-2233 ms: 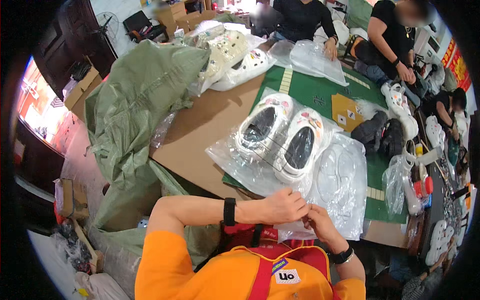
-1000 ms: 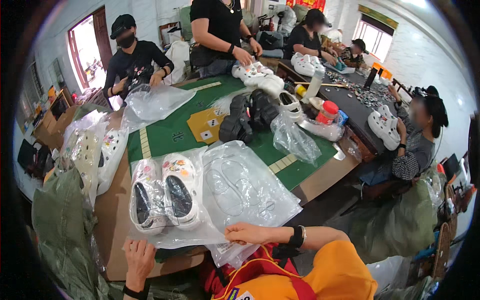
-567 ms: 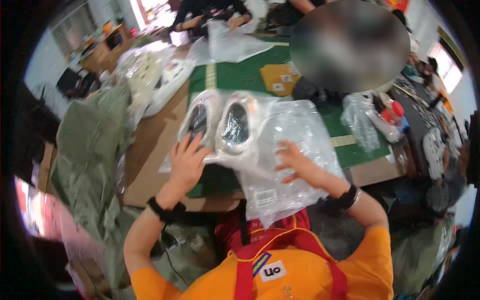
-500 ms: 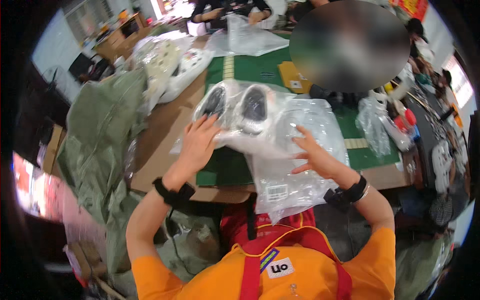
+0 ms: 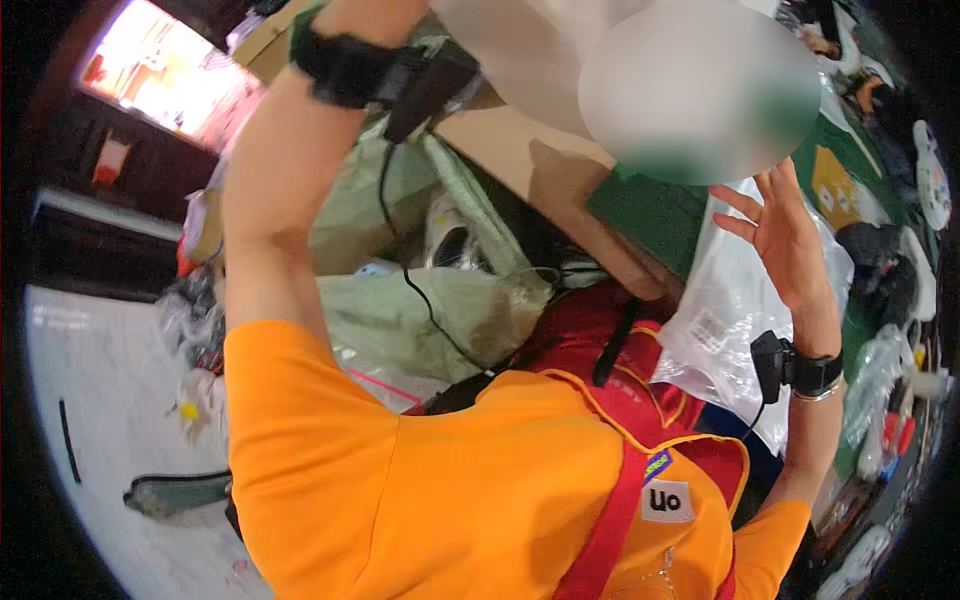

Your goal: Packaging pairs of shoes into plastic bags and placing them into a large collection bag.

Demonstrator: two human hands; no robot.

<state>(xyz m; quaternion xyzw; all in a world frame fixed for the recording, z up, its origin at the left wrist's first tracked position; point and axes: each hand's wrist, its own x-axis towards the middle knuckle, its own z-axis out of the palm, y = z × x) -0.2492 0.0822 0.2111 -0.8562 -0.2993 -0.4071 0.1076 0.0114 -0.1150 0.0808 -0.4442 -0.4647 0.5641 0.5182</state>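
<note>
Slippage risk: right hand (image 5: 790, 240), fingers spread, only rests on clear plastic bag (image 5: 725, 320) at right of frame over table edge (image 5: 640, 215), w/ left hand cut off at top, fingers can't be told.

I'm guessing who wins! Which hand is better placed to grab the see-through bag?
Probably the right. The right hand is open with fingers spread, right by the clear plastic bag at the table edge. The left arm is lifted high, and its hand is out of the picture.
</note>
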